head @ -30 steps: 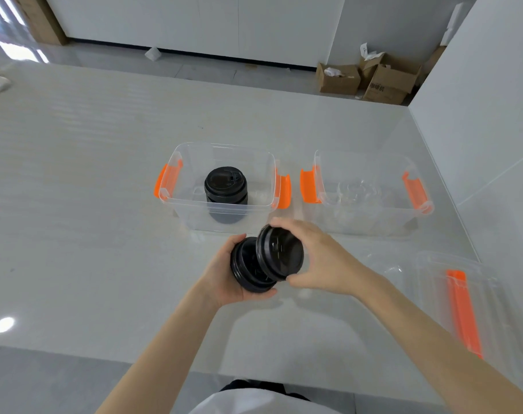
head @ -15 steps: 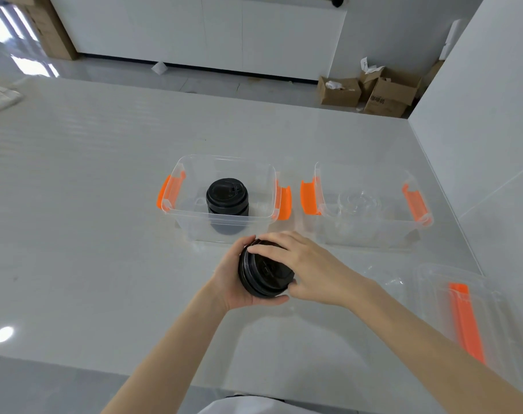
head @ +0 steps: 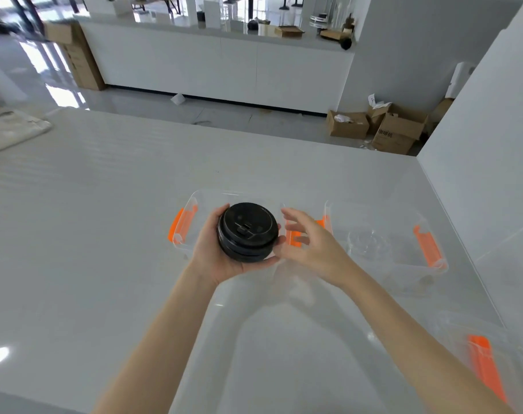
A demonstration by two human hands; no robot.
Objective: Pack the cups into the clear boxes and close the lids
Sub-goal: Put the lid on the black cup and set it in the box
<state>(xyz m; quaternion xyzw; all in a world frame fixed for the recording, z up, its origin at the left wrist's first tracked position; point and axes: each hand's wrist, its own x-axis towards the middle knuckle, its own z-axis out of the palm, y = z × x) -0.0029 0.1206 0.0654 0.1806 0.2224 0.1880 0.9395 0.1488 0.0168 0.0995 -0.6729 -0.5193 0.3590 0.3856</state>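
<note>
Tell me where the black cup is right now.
The black cup sits in the left hand, held over the left clear box at mid-table, with the open right hand just beside it.

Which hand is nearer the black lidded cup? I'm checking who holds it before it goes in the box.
Left. The left hand grips the black lidded cup from its left side and underneath. The right hand is open just to its right, fingers spread, apparently not gripping.

Left hand (head: 215, 255) is cupped with fingers curled and palm up; right hand (head: 311, 246) is beside it, fingers spread loose.
</note>
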